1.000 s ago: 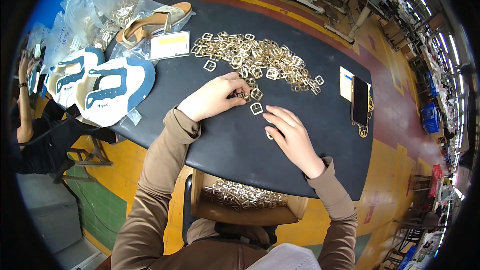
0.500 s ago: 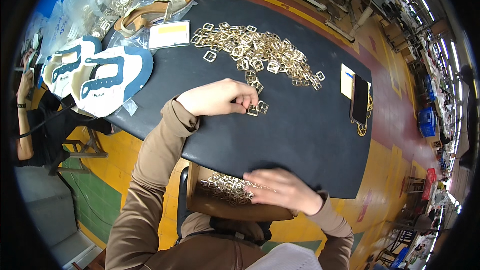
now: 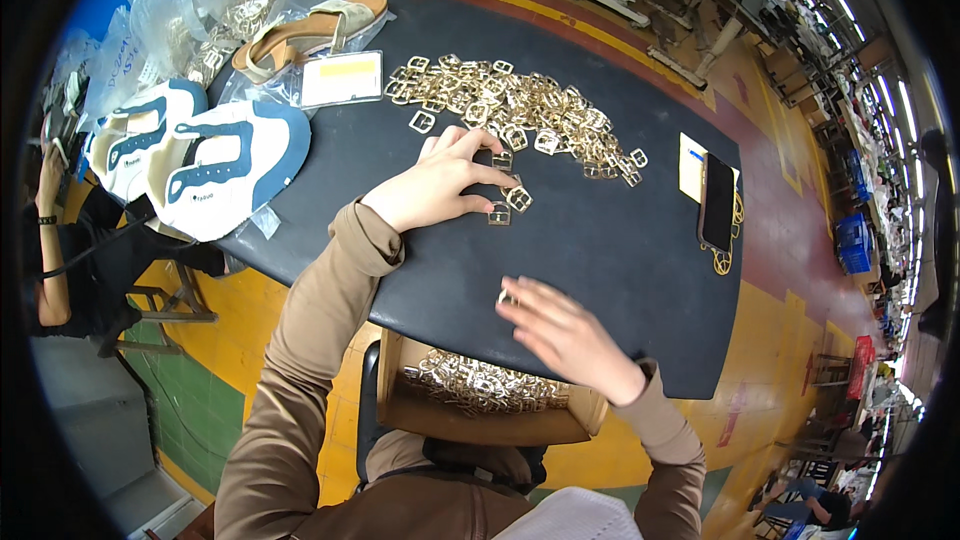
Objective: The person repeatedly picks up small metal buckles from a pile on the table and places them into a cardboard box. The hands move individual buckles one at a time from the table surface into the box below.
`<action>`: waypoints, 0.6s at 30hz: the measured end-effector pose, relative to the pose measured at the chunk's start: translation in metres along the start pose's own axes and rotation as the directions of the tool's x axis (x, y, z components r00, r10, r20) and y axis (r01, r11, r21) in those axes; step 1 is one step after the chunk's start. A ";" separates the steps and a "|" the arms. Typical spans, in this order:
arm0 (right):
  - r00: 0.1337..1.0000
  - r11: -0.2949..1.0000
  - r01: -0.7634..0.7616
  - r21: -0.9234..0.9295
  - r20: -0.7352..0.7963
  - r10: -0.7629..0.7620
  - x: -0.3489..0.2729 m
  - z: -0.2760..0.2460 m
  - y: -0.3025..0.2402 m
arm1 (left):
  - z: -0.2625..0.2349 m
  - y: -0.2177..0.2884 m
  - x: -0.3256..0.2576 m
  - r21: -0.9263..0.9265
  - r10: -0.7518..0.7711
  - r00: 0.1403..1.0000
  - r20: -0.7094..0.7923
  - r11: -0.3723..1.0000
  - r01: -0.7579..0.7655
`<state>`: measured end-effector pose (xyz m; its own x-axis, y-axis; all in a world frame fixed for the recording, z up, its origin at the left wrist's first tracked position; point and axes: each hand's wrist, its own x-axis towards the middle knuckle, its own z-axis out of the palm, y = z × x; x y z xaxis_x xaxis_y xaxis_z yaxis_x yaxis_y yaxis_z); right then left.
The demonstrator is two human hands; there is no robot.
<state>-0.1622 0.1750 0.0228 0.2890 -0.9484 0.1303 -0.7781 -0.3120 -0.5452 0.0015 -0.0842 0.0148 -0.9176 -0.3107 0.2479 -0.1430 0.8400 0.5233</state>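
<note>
Over the black table, my left hand [image 3: 440, 180] has its fingers spread, fingertips down at a few gold buckles. One buckle [image 3: 499, 214] lies by the thumb and another buckle [image 3: 518, 198] just right of it. Beyond them spreads a big pile of gold buckles [image 3: 510, 100]. My right hand [image 3: 572, 338] is above the near table edge, fingers together, with a small shiny buckle [image 3: 505, 296] pinched at its tips; the thumb is hidden. Below, at my lap, an open cardboard box [image 3: 480, 424] holds many more buckles [image 3: 480, 382].
White-and-blue shoe uppers [image 3: 235, 165], a tan sandal [image 3: 310, 30], a labelled card [image 3: 342, 78] and clear plastic bags [image 3: 195, 0] fill the table's left end. A dark phone [image 3: 717, 202] lies at the right with paper [image 3: 692, 165]. Another person's arm [image 3: 50, 240] shows far left.
My right hand has risen from the box to above the table edge with a buckle. My left hand's fingers have spread, reaching slightly farther over the loose buckles.
</note>
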 end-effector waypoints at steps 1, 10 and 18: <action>0.999 0.999 0.032 0.022 0.032 -0.032 -0.009 0.003 -0.009 | 0.000 0.002 0.000 -0.013 0.006 1.000 0.022 1.000 -0.005; 0.996 0.994 0.052 0.091 -0.079 -0.045 0.011 -0.021 0.006 | 0.002 0.010 0.001 -0.050 0.042 0.998 0.049 0.998 -0.039; 0.987 0.972 -0.097 -0.215 -0.143 0.067 0.042 0.005 0.019 | -0.008 -0.005 -0.001 0.061 0.014 1.000 -0.010 0.998 -0.013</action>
<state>-0.1622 0.1296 0.0137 0.1537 -0.9653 0.2109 -0.9040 -0.2235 -0.3644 0.0065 -0.0915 0.0185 -0.9157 -0.3033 0.2636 -0.1531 0.8699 0.4689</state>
